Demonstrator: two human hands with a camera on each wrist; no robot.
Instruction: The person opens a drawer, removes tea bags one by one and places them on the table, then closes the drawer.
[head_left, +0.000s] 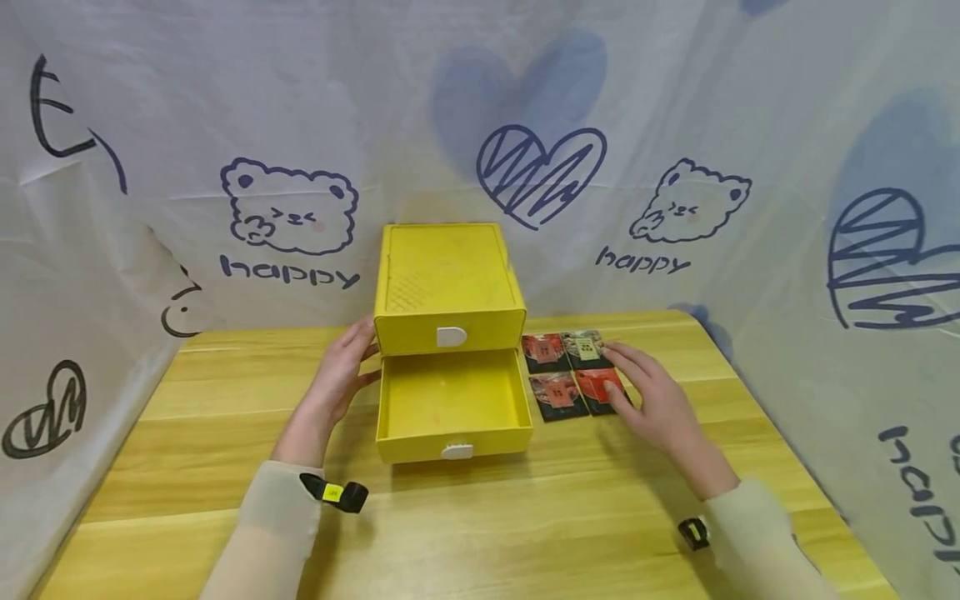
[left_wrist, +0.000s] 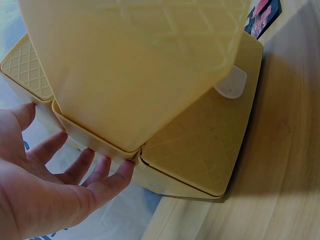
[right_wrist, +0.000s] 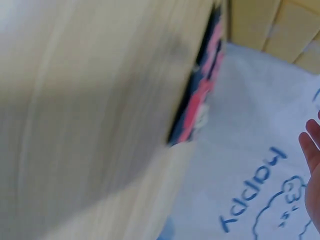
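Observation:
A yellow two-drawer box (head_left: 450, 267) stands on the table against the white cloth. Its lower drawer (head_left: 453, 446) is pulled out and has nothing in it, while the upper drawer (head_left: 405, 336) is closed. My left hand (head_left: 341, 375) is at the box's left side; in the left wrist view, the spread fingertips (left_wrist: 122, 172) rest along the box's side wall. Right of the box lie several flat square packets (head_left: 558, 396) with red and dark prints, laid in a two-by-two block. My right hand (head_left: 660, 404) has its fingers over the right-hand packets, thumb near the lower red one.
The wooden table (head_left: 465, 533) runs toward me in front of the drawer. Behind and on both sides hangs a white cloth (head_left: 420, 108) with blue hearts, bears and lettering. Black straps (head_left: 345, 494) sit at both wrists.

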